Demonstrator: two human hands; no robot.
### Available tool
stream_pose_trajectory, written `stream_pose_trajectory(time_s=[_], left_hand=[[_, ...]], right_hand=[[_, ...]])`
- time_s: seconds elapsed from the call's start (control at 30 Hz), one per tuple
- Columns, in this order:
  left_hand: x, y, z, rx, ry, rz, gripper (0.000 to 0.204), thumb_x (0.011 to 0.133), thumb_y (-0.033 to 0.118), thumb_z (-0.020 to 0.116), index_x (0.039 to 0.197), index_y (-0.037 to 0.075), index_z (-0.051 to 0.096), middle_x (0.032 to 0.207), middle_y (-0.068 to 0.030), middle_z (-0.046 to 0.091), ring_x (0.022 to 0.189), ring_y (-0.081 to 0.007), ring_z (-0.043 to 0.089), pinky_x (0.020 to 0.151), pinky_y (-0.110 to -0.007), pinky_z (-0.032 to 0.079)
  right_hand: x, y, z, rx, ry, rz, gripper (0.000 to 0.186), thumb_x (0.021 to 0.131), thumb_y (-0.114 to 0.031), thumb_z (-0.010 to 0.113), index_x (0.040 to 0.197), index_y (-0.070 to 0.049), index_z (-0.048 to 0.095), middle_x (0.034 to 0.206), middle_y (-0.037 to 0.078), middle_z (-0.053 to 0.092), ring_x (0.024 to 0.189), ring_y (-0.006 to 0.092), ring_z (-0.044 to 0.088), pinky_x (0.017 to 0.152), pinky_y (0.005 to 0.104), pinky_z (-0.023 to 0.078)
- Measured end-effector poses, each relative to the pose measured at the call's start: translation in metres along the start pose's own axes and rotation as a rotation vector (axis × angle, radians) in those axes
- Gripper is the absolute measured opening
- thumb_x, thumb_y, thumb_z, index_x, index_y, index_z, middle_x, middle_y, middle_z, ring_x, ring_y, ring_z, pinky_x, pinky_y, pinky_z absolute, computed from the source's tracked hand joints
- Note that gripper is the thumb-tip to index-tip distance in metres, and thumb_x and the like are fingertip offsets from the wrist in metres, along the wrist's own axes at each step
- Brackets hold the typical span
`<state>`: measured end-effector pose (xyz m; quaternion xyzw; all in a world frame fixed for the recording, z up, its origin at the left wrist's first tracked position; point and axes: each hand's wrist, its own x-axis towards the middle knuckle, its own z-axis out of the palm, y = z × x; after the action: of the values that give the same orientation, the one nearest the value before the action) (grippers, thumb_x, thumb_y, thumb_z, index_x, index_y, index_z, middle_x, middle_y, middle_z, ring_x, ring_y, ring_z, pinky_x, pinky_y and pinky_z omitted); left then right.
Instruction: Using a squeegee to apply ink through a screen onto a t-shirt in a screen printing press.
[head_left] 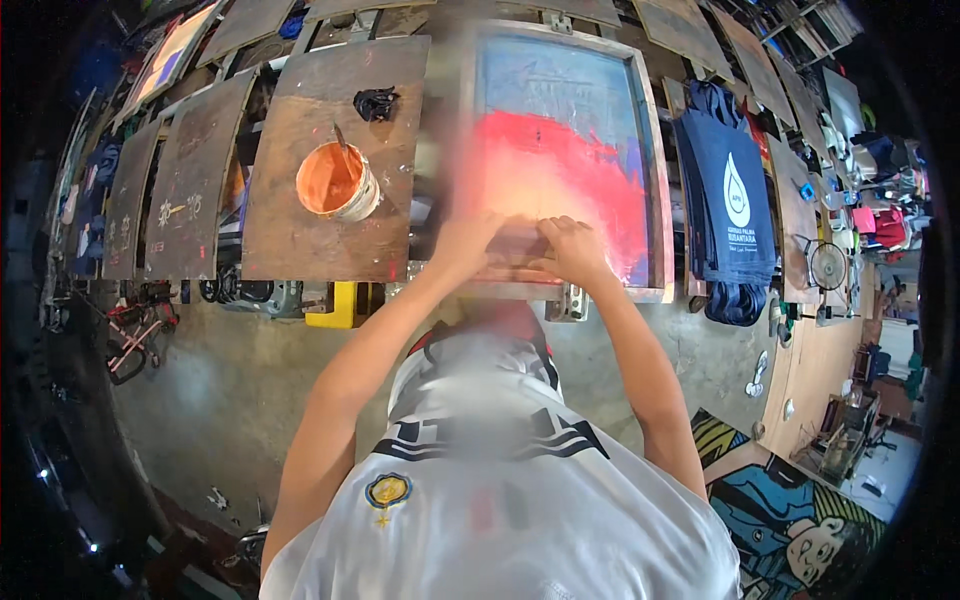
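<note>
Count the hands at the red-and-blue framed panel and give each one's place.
2: the left hand and the right hand, side by side at the near end of the framed panel; some fingers are hidden.

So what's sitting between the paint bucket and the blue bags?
In the head view, a wooden-framed screen with red paint lies between the bucket and the bags; the left hand and right hand are at its near end.

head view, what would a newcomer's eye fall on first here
Probably the bright red patch across the wooden-framed screen, with the left hand and right hand at its near end. Next might come the orange-filled bucket on the brown board to the left, then the dark blue bags right of the screen.
</note>
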<state>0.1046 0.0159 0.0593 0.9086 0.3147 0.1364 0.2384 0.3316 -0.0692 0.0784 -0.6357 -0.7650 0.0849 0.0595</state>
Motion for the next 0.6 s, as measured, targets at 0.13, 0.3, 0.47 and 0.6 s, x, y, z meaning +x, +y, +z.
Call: stream_pose_trajectory(time_s=[0.13,0.3,0.47,0.6], left_hand=[[0.017,-0.015,0.008,-0.010,0.087,-0.020,0.053,0.070,0.030,0.085,0.111,0.008,0.059,0.103,-0.0095,0.065,0.095,-0.0352,0.065,0.077,-0.046,0.051],[0.043,-0.035,0.004,0.069,0.290,0.052,0.053,0.071,0.030,0.084,0.113,0.010,0.058,0.106,-0.0076,0.065,0.099,-0.0338,0.064,0.081,-0.047,0.050],[0.037,-0.026,-0.009,-0.012,0.208,0.102,0.053,0.072,0.031,0.084,0.112,0.010,0.057,0.106,-0.0093,0.065,0.098,-0.0351,0.064,0.082,-0.047,0.050],[0.011,-0.013,-0.008,0.039,0.167,0.112,0.053,0.073,0.033,0.083,0.113,0.010,0.057,0.106,-0.0102,0.065,0.096,-0.0359,0.065,0.080,-0.047,0.051]], right_hand=[[0.022,0.011,0.002,-0.022,0.047,-0.025,0.052,0.072,-0.042,0.082,0.111,-0.014,0.061,0.099,0.003,0.068,0.101,0.0234,0.065,0.081,0.0416,0.052],[0.050,0.016,-0.003,-0.052,0.221,-0.017,0.047,0.073,-0.037,0.082,0.109,-0.014,0.060,0.098,0.002,0.066,0.100,0.0234,0.064,0.080,0.0417,0.052],[0.039,0.010,-0.004,-0.062,0.182,-0.016,0.045,0.073,-0.035,0.082,0.106,-0.014,0.060,0.100,0.003,0.066,0.102,0.0235,0.064,0.080,0.0419,0.052],[0.017,-0.003,-0.013,-0.033,0.091,-0.018,0.045,0.076,-0.037,0.080,0.108,-0.012,0.060,0.102,0.007,0.066,0.104,0.0274,0.063,0.086,0.0436,0.051]])
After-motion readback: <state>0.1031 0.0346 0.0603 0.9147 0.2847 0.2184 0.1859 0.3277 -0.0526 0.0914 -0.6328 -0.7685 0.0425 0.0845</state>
